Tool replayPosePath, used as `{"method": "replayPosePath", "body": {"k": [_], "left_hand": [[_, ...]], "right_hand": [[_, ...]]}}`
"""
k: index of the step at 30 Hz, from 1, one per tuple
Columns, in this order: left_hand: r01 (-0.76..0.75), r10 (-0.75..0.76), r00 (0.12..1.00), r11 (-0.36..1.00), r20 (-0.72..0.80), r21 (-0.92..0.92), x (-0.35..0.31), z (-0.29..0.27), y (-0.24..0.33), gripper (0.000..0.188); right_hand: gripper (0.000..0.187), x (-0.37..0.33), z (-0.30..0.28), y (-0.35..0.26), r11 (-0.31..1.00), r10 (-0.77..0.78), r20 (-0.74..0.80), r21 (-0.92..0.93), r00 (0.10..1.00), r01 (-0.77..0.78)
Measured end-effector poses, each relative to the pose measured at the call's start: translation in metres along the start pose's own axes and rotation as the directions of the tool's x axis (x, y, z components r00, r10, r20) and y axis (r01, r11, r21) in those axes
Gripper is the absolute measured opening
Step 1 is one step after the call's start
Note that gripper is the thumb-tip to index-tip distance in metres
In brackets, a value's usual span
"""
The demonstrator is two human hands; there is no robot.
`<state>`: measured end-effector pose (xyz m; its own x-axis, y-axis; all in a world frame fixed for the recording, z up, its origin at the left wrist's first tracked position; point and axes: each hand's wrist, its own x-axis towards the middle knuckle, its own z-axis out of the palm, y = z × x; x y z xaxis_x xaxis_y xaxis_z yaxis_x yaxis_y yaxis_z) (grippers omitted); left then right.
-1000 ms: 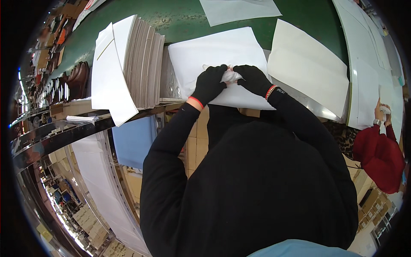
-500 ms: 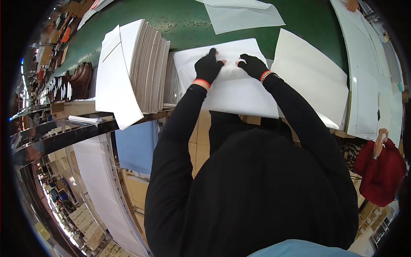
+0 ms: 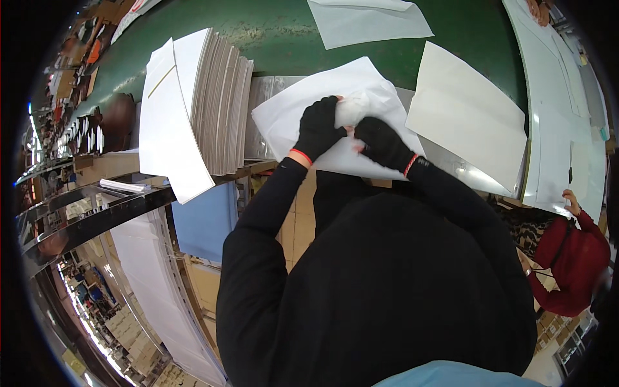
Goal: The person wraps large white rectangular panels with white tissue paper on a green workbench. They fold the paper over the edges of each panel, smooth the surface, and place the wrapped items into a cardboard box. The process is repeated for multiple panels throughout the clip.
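Observation:
A large white paper sheet lies on the green table in front of me. Both my hands wear black gloves. My left hand grips a bunched-up fold of the sheet near its middle. My right hand pinches the same crumpled fold from the right side. The two hands are close together, almost touching.
A thick stack of white sheets stands left of my hands, with loose sheets hanging over the edge. More white sheets lie right and at the back. A person in a red top stands at the right.
My hands were pressing flat on the sheet half a second ago. Now they have pulled back toward me and gathered the paper into a raised fold between them.

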<state>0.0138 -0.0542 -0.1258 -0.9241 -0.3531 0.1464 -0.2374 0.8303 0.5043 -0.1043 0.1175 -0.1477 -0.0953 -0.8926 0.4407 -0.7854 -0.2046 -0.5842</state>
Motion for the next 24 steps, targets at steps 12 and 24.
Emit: {"method": "replayPosePath", "body": {"k": [12, 24], "left_hand": [[0.178, -0.176, 0.982, 0.984, 0.063, -0.017, -0.032, -0.024, -0.030, 0.041], [0.368, -0.369, 0.928, 0.929, -0.055, -0.028, 0.011, 0.008, -0.064, 0.040]], "right_hand": [[0.070, 0.006, -0.014, 0.011, 0.898, 0.335, 0.384, -0.406, 0.861, -0.168], [0.071, 0.016, -0.027, 0.042, 0.813, 0.327, 0.279, -0.570, 0.903, -0.119]]}}
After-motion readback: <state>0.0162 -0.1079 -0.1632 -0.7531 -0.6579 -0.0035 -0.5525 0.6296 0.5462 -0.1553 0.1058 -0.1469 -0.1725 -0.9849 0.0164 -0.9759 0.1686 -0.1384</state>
